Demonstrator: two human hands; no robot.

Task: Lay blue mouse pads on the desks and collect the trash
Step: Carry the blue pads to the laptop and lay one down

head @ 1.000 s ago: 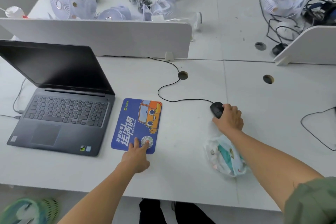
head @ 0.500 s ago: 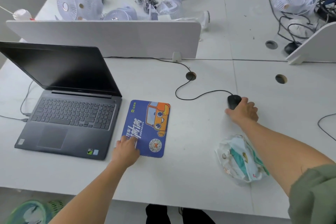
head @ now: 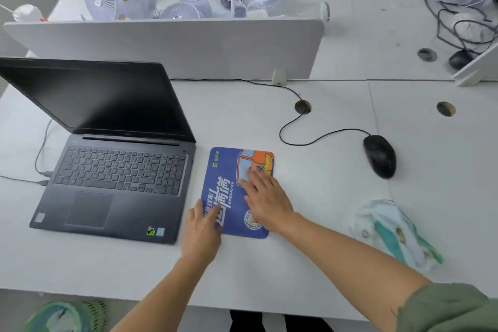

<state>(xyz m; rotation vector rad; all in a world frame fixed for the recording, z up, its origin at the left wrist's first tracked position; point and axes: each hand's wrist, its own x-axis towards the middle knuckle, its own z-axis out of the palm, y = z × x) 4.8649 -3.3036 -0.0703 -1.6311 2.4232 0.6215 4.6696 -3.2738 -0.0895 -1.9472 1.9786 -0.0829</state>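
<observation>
A blue mouse pad point(head: 225, 170) with an orange cartoon car lies flat on the white desk point(head: 310, 259), just right of the laptop. My left hand point(head: 202, 232) presses its fingertips on the pad's near left corner. My right hand point(head: 265, 199) lies flat and spread on the pad's right half. Neither hand holds anything. A crumpled plastic wrapper point(head: 394, 233), white with teal print, lies on the desk to the right of my right forearm.
An open dark laptop point(head: 113, 159) sits at the left. A black wired mouse point(head: 379, 156) rests right of the pad, its cable running to a desk hole point(head: 302, 107). A white divider point(head: 172, 46) stands behind; several small fans lie beyond it. A green bin point(head: 67, 317) stands below the desk edge.
My right hand let go of the mouse and came left onto the mouse pad. My left hand slid to the pad's near left corner. The mouse stays where it was left.
</observation>
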